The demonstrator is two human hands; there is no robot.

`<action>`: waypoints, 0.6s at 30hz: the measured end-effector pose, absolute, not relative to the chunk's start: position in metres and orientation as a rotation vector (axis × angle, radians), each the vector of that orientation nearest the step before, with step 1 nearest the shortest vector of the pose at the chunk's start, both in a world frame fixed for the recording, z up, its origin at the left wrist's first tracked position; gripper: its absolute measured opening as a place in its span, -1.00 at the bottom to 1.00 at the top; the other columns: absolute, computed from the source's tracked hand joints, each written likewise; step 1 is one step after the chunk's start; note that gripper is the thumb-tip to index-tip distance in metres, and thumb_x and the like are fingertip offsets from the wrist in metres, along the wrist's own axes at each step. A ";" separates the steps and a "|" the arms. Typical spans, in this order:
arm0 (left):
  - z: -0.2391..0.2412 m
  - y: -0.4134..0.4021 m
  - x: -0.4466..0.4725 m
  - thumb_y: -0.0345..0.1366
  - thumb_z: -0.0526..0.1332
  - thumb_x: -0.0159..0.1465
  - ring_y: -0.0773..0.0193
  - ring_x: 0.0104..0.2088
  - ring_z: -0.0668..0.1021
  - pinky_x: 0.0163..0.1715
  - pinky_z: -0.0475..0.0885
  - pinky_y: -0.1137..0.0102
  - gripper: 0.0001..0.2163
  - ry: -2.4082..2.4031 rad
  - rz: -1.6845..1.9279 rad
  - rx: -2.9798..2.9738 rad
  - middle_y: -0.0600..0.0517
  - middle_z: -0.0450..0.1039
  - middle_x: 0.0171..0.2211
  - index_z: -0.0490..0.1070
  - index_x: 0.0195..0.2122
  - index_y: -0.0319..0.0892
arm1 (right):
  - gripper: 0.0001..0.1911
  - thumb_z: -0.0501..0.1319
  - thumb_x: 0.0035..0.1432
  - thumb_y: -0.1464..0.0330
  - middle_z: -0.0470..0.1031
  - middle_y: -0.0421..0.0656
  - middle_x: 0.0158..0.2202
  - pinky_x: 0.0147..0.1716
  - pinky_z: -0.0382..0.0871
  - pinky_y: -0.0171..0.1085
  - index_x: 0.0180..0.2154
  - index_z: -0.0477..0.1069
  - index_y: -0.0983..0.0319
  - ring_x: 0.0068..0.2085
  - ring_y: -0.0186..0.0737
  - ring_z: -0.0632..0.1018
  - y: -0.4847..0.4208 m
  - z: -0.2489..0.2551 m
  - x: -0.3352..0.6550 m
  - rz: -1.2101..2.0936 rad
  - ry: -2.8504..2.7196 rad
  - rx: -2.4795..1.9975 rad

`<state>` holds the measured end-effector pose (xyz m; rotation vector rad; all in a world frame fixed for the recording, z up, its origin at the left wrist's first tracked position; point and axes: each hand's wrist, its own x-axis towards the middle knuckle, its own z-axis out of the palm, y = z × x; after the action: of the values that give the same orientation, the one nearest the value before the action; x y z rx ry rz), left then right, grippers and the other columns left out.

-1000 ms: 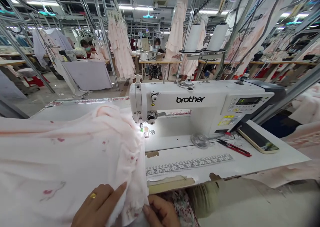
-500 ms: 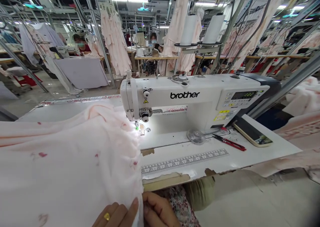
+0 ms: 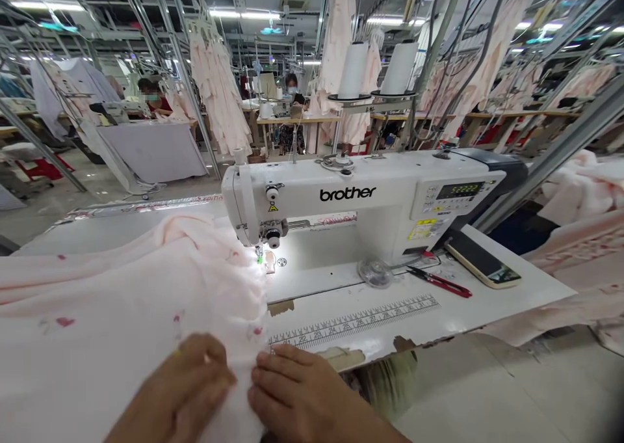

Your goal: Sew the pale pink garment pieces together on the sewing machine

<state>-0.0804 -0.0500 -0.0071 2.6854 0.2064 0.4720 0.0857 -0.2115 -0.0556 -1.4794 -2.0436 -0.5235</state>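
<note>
Moved higher since half a second ago: bare left hand (image 3: 188, 381), bare right hand (image 3: 297, 394)
Soft pale-pink flower-print cloth (image 3: 127, 326): lower left, under both hands
Grip: cannot tell (left blurs, right's thumb hides)

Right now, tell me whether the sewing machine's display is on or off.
On: the display on the sewing machine shows lit yellow-green digits against a dark background.

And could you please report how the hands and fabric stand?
Left hand blurred over floral fabric; right hand at its edge. Fabric extends to sewing machine. Red snips, phone right of fabric, apart from it.
</note>
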 end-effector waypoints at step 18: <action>-0.002 0.012 -0.014 -0.24 0.02 0.31 0.11 -0.35 0.54 -0.45 0.31 0.33 -0.81 1.045 0.068 3.058 -0.02 0.50 -0.38 0.35 -0.39 -0.13 | -0.79 0.29 0.23 0.38 0.47 -0.35 -0.50 -0.33 0.25 -0.35 -0.46 0.39 0.21 -0.45 -0.36 0.40 -0.188 0.002 0.141 0.232 -2.603 -1.311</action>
<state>-0.0135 0.0121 -0.0022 3.0584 1.0455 0.0676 0.1413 -0.1877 0.0024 -1.3109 -2.6034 0.2317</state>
